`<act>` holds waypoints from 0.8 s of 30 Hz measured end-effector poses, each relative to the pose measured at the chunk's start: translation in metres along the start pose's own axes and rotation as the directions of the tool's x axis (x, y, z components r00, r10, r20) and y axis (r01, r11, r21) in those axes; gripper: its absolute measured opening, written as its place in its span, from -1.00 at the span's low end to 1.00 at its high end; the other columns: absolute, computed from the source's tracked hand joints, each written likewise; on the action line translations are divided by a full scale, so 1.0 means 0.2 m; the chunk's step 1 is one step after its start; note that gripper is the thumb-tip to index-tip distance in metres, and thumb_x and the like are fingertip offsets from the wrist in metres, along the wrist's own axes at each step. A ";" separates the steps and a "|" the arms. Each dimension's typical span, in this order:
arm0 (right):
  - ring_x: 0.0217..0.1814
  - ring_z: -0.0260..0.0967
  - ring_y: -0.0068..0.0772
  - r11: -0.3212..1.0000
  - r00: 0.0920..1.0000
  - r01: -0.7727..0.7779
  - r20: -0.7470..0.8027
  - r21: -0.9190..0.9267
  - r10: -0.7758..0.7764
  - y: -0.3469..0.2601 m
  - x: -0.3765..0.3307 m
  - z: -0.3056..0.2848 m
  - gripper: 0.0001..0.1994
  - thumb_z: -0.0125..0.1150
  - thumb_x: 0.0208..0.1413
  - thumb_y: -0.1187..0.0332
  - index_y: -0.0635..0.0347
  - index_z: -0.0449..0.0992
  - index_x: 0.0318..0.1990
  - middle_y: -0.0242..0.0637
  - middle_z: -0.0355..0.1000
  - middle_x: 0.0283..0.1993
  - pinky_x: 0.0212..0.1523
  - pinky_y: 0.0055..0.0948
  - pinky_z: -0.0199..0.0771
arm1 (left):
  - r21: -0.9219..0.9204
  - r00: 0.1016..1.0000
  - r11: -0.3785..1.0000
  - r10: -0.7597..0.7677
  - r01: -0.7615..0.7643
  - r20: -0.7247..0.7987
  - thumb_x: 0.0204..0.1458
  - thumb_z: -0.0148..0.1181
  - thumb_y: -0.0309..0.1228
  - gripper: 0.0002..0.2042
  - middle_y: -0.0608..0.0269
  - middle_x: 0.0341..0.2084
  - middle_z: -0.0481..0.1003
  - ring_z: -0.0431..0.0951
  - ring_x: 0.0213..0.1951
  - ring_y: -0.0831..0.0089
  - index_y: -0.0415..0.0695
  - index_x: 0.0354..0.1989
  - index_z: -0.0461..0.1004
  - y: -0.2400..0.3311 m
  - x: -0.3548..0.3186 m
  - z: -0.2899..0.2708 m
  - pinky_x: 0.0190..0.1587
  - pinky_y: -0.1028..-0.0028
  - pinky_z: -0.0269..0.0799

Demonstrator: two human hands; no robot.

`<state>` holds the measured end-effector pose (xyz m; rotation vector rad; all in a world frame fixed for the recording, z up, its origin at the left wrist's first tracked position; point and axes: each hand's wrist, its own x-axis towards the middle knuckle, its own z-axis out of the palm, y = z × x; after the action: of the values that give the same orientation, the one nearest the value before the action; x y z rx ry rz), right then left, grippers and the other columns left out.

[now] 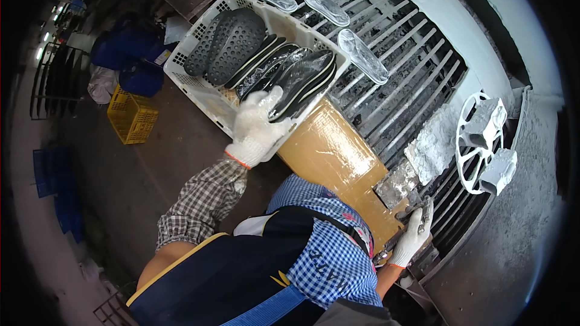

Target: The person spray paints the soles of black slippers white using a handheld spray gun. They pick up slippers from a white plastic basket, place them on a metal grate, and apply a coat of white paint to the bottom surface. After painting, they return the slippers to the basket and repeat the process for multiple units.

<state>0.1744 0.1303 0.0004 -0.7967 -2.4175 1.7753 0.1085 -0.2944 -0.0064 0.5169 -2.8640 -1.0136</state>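
Observation:
My left hand, in a white knit glove, grips a black shoe sole with a pale edge at the near rim of a white plastic crate. The crate holds several more black soles standing on edge. My right hand, also gloved, is closed on a small glue-crusted tool at the edge of the metal roller conveyor. A tan cardboard-covered ledge lies between my hands.
Three clear soles lie on the conveyor's bars. A crusted grey block and a white wheel-shaped rack sit to the right. A yellow crate, blue bags and dark racks stand on the floor at left.

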 end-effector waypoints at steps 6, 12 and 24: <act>0.39 0.37 -0.28 0.991 0.993 0.113 -0.022 -0.065 -0.115 0.08 0.03 -0.02 -0.48 0.07 0.49 0.36 0.47 0.26 0.49 -0.04 0.37 0.46 0.40 -0.34 0.35 | 0.483 0.894 0.797 0.444 -0.362 -0.062 -0.23 0.55 -0.39 -0.35 0.04 0.03 0.51 0.51 -0.02 -0.03 -0.05 0.19 0.57 0.07 0.10 -0.18 0.06 0.09 0.50; 0.40 0.37 -0.25 0.996 0.997 0.073 -0.026 -0.056 -0.075 0.04 0.01 0.00 -0.47 0.07 0.49 0.36 0.47 0.26 0.49 -0.03 0.36 0.47 0.42 -0.31 0.33 | 0.454 0.949 0.834 0.261 -0.314 0.177 -0.30 0.52 -0.33 -0.17 -0.07 0.22 0.38 0.38 0.22 -0.11 -0.09 0.32 0.43 -0.08 0.00 -0.08 0.26 0.01 0.41; 0.37 0.37 -0.37 0.995 0.994 0.091 -0.050 -0.030 -0.092 0.06 0.01 0.00 -0.48 0.07 0.49 0.32 0.45 0.31 0.47 -0.10 0.42 0.42 0.41 -0.39 0.28 | 0.334 0.994 0.943 -0.030 -0.006 0.104 -0.12 0.46 -0.26 -0.05 -0.10 0.15 0.41 0.48 0.19 -0.15 -0.17 0.51 0.14 -0.11 0.04 -0.07 0.24 0.04 0.46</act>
<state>0.1771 0.1334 -0.0106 -0.7119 -2.4100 1.6713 0.1099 -0.3206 -0.0094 0.5132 -3.1515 -0.5701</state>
